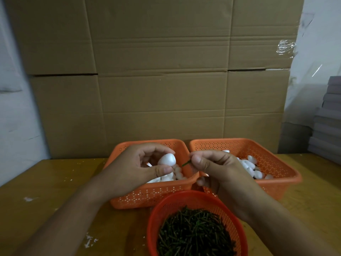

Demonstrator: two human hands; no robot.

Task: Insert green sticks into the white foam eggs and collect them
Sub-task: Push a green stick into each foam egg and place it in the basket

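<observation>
foam egg (166, 159) pinched in left hand (142, 167) | green stick (186, 163) pinched by right hand (215, 167), tip just short of egg | both above orange baskets (153, 194)

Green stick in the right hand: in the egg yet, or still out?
Out. The stick tip shows in a gap beside the egg, which the left hand holds.

Both bare forearms reach forward and angle inward, bringing the hands close together but not touching. The left hand (142, 163) is curled, palm turned toward the right, its thumb and fingertips pinching a white foam egg (166, 159). The right hand (212, 165) faces it just beside, thumb and forefinger pinching a green stick (186, 163) whose tip points at the egg.
</observation>
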